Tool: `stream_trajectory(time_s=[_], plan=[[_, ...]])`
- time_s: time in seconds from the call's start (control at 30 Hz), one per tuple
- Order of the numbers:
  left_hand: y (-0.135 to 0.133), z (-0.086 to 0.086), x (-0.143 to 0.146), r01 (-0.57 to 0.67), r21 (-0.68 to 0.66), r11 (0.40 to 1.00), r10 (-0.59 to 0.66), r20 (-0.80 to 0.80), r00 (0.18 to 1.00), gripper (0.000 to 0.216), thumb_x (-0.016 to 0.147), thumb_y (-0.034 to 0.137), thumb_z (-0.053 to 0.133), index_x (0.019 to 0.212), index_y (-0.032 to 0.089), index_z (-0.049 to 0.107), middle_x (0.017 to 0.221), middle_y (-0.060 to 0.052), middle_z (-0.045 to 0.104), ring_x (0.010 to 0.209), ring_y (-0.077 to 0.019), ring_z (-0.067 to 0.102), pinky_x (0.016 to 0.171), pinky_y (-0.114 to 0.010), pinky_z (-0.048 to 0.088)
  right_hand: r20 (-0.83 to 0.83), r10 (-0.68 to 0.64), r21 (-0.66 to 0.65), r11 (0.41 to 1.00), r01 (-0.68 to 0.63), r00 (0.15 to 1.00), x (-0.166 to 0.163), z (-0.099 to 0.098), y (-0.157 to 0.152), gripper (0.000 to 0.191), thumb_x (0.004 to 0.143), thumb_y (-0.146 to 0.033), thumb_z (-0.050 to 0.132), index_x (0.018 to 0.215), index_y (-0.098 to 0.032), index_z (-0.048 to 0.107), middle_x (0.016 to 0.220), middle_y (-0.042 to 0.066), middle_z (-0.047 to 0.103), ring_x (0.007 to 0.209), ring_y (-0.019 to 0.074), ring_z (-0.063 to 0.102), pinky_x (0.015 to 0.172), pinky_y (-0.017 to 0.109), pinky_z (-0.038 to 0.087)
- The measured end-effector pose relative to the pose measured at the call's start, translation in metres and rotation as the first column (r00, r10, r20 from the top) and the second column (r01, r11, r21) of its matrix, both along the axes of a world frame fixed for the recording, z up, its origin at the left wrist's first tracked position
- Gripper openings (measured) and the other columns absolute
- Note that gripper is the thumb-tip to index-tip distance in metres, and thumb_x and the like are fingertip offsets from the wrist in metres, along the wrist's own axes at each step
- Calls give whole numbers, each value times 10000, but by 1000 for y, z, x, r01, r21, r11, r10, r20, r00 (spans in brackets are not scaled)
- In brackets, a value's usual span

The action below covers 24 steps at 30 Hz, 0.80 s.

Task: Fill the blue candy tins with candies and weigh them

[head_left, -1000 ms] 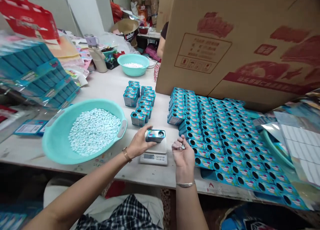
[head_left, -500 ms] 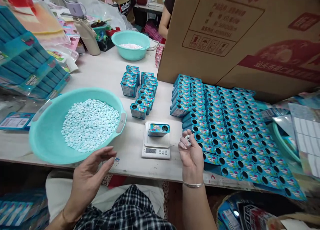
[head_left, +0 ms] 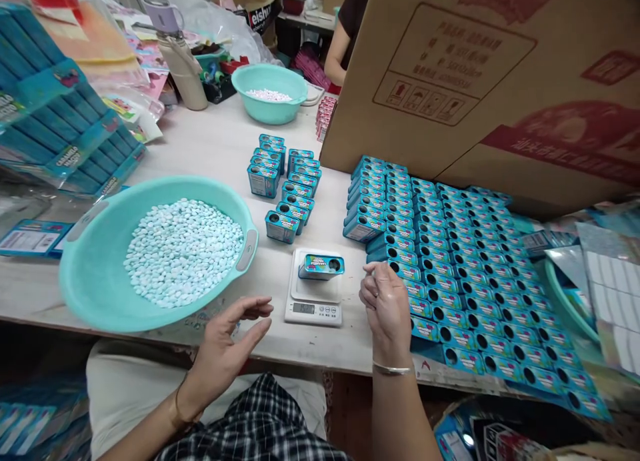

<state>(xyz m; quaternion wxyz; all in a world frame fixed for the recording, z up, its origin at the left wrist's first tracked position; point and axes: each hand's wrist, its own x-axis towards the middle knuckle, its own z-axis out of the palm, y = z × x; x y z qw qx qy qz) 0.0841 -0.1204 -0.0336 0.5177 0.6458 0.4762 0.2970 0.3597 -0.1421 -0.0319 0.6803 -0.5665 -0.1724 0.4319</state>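
Note:
On a small white kitchen scale (head_left: 313, 313) stands one blue tin (head_left: 321, 267) with a dark round hole in its top. My left hand (head_left: 227, 341) is held in the air in front of the scale's left side, thumb and fingers apart, holding nothing. To the right of the scale, my right hand (head_left: 387, 307) is closed, palm turned up. Its curled fingers now hide the pale candies that showed in it a moment before. A large turquoise basin (head_left: 95, 274) at the left holds many pale blue candies (head_left: 183, 251).
Blue tins (head_left: 281, 227) stand in two short rows behind the scale. Many more tins (head_left: 465, 281) fill the right side, below a large cardboard box (head_left: 450, 141). A second basin (head_left: 270, 111) with pinkish candies stands farther back. A person's arm (head_left: 337, 54) shows behind the box.
My left hand has moved right, toward the scale. My right hand's fingers have curled over the candies. The view has shifted slightly.

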Motion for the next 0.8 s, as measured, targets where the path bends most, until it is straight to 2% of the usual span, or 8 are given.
stream_trajectory(time_s=[0.13, 0.27, 0.37, 0.4, 0.47, 0.6, 0.7, 0.8], plan=[[0, -1, 5, 12, -11, 1000, -12, 16, 1000, 284, 888, 331, 622, 1153, 230, 627, 1046, -49, 702, 961, -171, 657, 897, -305, 524, 307, 108, -53, 994, -96, 946, -4, 8, 9, 360, 876, -537, 578, 830, -183, 625, 548, -77, 286, 471, 65, 230, 442, 220, 167], [-4, -4, 5, 3, -37, 999, -2, 13, 1000, 292, 891, 351, 615, 1148, 213, 627, 1045, -65, 701, 958, -183, 655, 902, -334, 525, 669, 234, -174, 972, -157, 706, -16, 18, 23, 346, 922, -499, 513, 805, -199, 639, 579, -40, 425, 536, 95, 345, 528, 245, 265], [-7, -5, 1, -4, -50, 999, 5, 7, 1000, 297, 893, 352, 610, 1155, 213, 624, 1050, -68, 699, 968, -191, 653, 911, -348, 522, 777, 289, -246, 957, -153, 560, -18, 25, 25, 338, 933, -481, 495, 841, -209, 672, 591, -26, 473, 563, 111, 390, 562, 256, 292], [-7, -5, -1, -8, -51, 999, 9, 3, 1000, 298, 891, 353, 612, 1153, 213, 625, 1051, -68, 699, 969, -193, 653, 911, -350, 522, 778, 261, -232, 965, -125, 571, -16, 27, 23, 340, 932, -483, 494, 866, -206, 681, 591, -27, 463, 556, 111, 383, 552, 256, 289], [-7, -3, -4, -19, -45, 999, 19, -2, 1000, 299, 886, 355, 618, 1148, 211, 627, 1046, -69, 699, 965, -195, 653, 904, -346, 524, 722, 134, -148, 988, -37, 678, -8, 30, 15, 357, 927, -497, 495, 899, -195, 682, 585, -34, 415, 528, 104, 344, 509, 252, 263], [3, 8, -8, -43, -4, 999, 43, 19, 999, 303, 877, 340, 637, 1154, 218, 622, 1040, -56, 700, 967, -187, 653, 907, -325, 518, 357, -156, 80, 987, 136, 921, 9, 35, -9, 370, 908, -523, 525, 850, -181, 651, 538, -72, 294, 451, 71, 234, 434, 224, 171], [13, 18, -4, -70, 36, 997, 69, 37, 997, 327, 860, 340, 660, 1159, 214, 621, 1038, -54, 699, 980, -190, 649, 912, -320, 513, 81, -191, 118, 976, 181, 978, 15, 31, -23, 383, 904, -532, 526, 826, -174, 639, 501, -89, 266, 407, 54, 192, 408, 211, 140], [18, 23, 3, -74, 49, 996, 73, 34, 997, 340, 852, 352, 668, 1154, 203, 625, 1038, -62, 698, 979, -199, 649, 899, -326, 517, -48, -168, 81, 982, 172, 985, 14, 18, -29, 442, 901, -571, 495, 821, -163, 645, 481, -91, 277, 384, 46, 175, 394, 209, 120]])
